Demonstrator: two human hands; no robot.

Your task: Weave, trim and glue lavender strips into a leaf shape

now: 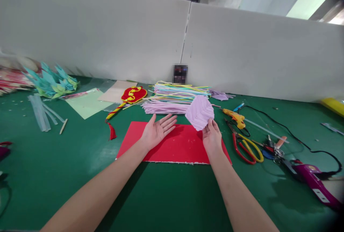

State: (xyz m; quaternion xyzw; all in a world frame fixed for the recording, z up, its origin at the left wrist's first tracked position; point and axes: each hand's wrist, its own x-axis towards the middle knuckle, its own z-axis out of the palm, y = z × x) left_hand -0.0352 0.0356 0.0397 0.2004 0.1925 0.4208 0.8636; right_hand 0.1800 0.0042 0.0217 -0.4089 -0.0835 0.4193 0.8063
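My right hand [212, 137] pinches the lower edge of a pale purple leaf-shaped piece [199, 112] made of ribbed strips laid side by side in a chevron. It is raised above a red board [177, 148]. Palm up and fingers stretched out, my left hand [158, 130] holds nothing over the board's left part. Just behind the board lies a pile of pipe cleaners [166, 107] in purple, yellow and blue. The purple piece covers the pile's right end.
Right: a yellow glue gun [234, 116], scissors [247, 149] with red and yellow handles, and a purple corded tool [313, 178]. Left: a red and yellow fan-shaped ornament [133, 95], green paper [84, 104], clear glue sticks [39, 112] and teal folded pieces [52, 81]. A white partition [107, 35] stands behind.
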